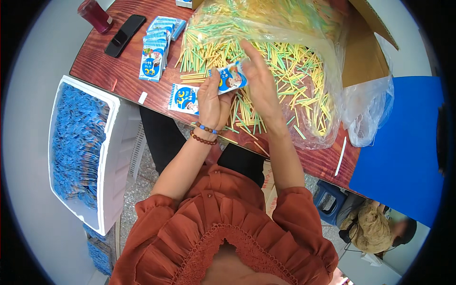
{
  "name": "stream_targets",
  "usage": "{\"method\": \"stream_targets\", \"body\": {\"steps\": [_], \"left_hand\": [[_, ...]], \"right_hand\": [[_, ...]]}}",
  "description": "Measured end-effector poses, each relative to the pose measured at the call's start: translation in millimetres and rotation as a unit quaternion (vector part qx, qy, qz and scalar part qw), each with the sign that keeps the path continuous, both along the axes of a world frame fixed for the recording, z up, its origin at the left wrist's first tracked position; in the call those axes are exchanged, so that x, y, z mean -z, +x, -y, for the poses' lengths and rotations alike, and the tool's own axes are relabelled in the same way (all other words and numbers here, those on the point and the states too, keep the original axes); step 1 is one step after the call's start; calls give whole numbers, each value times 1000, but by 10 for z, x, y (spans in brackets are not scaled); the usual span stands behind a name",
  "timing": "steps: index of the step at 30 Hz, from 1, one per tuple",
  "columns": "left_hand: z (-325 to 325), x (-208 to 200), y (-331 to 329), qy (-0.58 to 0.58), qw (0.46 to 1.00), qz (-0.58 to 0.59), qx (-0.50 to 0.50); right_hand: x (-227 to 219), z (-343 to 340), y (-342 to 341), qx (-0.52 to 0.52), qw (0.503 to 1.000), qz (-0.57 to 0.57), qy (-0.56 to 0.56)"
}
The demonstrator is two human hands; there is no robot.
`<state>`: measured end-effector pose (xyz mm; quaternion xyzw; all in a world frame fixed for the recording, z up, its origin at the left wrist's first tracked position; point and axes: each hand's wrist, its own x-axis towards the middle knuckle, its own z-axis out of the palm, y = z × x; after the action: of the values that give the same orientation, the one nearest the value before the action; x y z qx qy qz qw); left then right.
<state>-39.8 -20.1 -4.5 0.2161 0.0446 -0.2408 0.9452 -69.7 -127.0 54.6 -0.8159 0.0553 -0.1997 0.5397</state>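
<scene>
My left hand (pixel 212 101) is closed around a small blue-and-white packet (pixel 232 79), its thumb on the near end. At the packet's right end is my right hand (pixel 262 85), index finger stretched out and apart from the thumb. Whether that thumb touches the packet is hard to make out. Another blue-and-white packet (pixel 183 99) lies flat on the table beside my left wrist. Farther left stands a stack of similar packets (pixel 153 56). Thin yellow and green sticks (pixel 294 78) spread around and beyond both hands, many on a clear plastic bag (pixel 323 135).
A white foam box (pixel 108 156) full of blue packets stands left of the reddish wooden table (pixel 90 61). A phone (pixel 125 36) and a red jar (pixel 95 15) sit at the far left. On the right are a cardboard box (pixel 368 52), a blue board (pixel 403 156) and a person (pixel 375 228).
</scene>
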Motion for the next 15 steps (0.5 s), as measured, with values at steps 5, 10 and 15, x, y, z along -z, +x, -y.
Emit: {"method": "stream_targets", "body": {"steps": [5, 10, 15], "left_hand": [[-131, -25, 112, -41, 999, -18, -23], [-255, -65, 203, -38, 998, 33, -22], [-596, -74, 329, 77, 991, 100, -42]], "right_hand": [[-95, -161, -25, 27, 962, 102, 250], [149, -236, 112, -6, 977, -20, 211], [-36, -402, 257, -56, 952, 17, 302]]}}
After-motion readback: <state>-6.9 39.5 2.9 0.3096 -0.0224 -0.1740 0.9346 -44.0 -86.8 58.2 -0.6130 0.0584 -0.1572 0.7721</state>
